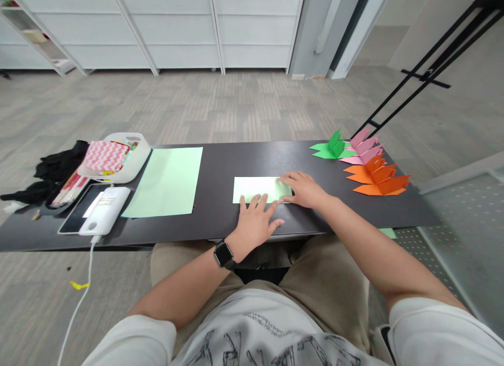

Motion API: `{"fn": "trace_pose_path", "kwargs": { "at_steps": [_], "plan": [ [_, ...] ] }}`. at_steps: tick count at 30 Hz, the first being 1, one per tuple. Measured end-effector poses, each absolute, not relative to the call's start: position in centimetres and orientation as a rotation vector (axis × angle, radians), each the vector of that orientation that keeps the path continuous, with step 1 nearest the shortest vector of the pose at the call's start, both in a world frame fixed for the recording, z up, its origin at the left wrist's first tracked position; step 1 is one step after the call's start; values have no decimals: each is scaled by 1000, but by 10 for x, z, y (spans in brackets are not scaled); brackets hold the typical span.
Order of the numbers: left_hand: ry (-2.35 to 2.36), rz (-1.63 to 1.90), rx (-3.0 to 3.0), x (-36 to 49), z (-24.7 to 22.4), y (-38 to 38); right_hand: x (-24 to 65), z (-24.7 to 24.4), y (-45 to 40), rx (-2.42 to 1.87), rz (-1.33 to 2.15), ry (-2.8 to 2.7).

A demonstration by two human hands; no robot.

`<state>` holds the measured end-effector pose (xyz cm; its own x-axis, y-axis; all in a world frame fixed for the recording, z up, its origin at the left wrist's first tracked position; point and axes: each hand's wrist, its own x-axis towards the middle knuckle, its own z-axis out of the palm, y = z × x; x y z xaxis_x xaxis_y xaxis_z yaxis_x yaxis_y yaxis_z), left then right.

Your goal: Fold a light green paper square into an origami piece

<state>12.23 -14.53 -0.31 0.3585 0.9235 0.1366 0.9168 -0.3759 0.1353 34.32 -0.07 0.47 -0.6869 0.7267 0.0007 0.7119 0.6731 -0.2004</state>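
Note:
A small pale green rectangle of paper (252,187) lies flat on the dark table in front of me. My left hand (254,224) is open, its spread fingertips touching the paper's near edge. At the paper's right end rests my right hand (302,189), fingers apart and covering that edge. Whether the rectangle has more than one layer, I cannot tell. To the left lies a larger light green sheet (167,179), apart from both hands.
At the right stand folded paper pieces: green (334,146), pink (364,148) and orange (376,178). On the left are a white basket (136,161), a phone (76,211), a white power bank (104,211) with a cable, and black cloth (59,164).

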Motion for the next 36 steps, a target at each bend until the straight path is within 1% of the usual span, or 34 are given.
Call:
{"fn": "trace_pose_path", "kwargs": {
  "at_steps": [4, 6, 10, 12, 15, 21, 28, 33, 36],
  "plan": [
    [1737, 316, 2572, 121, -4, -144, 362, -1, 4, -1246, 248, -2819],
    [1728, 330, 2580, 121, -4, -143, 377, -1, 9, -1335, 258, -2817],
    [1717, 343, 2590, 121, -1, -140, 395, 5, 19, -1394, 347, -2801],
    [1715, 336, 2588, 122, 0, -140, 391, 7, 20, -1306, 379, -2744],
    [1715, 325, 2587, 122, 1, -140, 372, 2, 13, -1227, 304, -2703],
    [1703, 353, 2653, 111, 2, -136, 352, -16, 0, -1442, 305, -2744],
    [1800, 331, 2673, 64, 4, -144, 351, -13, 4, -1521, 353, -2794],
    [1977, 321, 2624, 16, 9, -162, 350, -12, 5, -1519, 358, -2819],
    [1950, 266, 2645, 0, 16, -168, 349, -11, 4, -1515, 331, -2836]
  ]
}}
